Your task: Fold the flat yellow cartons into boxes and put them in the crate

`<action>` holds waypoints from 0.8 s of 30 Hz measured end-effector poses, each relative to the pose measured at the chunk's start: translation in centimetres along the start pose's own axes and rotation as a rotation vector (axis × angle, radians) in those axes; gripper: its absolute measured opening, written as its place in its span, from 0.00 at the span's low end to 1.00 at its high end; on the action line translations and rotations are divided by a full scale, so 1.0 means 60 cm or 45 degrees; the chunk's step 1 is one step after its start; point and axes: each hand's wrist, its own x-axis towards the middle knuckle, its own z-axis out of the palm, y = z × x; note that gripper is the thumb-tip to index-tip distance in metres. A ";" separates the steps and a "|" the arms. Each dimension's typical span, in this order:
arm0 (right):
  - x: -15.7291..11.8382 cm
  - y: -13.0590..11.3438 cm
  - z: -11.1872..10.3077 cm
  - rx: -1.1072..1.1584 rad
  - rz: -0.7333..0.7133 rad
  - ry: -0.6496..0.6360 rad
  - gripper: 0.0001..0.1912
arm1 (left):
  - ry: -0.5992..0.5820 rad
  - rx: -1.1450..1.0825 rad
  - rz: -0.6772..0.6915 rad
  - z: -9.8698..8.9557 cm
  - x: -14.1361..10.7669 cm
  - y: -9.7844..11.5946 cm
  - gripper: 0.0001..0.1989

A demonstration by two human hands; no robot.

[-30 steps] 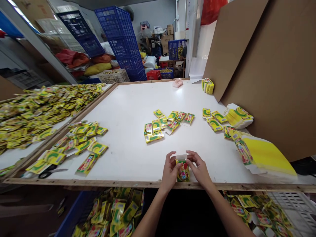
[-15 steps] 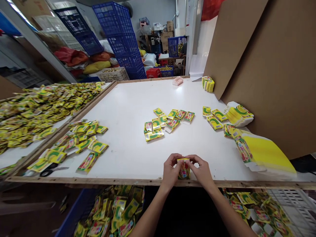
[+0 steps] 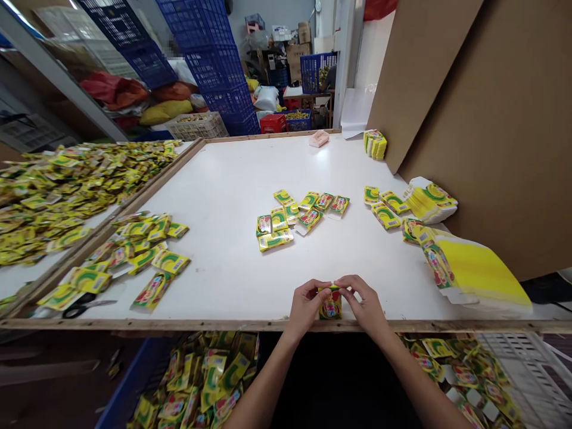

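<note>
A small yellow, green and red packet (image 3: 331, 305) stands near the front edge of the white table (image 3: 223, 179). My left hand (image 3: 306, 304) pinches its upper left corner, and my right hand (image 3: 363, 301) grips the upper right corner. The fingertips of both hands nearly meet over its top edge, where a bit of white shows. Several similar packets (image 3: 279, 219) lie in a loose group farther up the table. To the right sits a fanned stack of flat yellow cartons (image 3: 478, 268).
Black scissors (image 3: 83, 305) lie by a packet pile (image 3: 152, 238) on the left. Wooden strips (image 3: 179, 325) edge the table. Cardboard sheets (image 3: 504, 149) lean at right. Below the front edge are a blue crate of packets (image 3: 201, 381) and a white crate (image 3: 527, 369).
The view has shifted slightly. My right fingers have lifted a little off the packet's face toward its top corner; both hands still hold it.
</note>
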 end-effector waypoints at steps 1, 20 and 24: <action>-0.005 0.001 0.003 -0.007 -0.041 0.009 0.11 | -0.005 -0.016 -0.009 -0.003 -0.003 0.000 0.10; -0.008 -0.009 0.027 0.156 0.386 0.094 0.15 | 0.559 0.868 -0.043 -0.230 -0.147 0.178 0.19; -0.005 0.007 0.038 0.171 0.456 0.147 0.20 | 0.528 1.194 0.122 -0.281 -0.102 0.174 0.22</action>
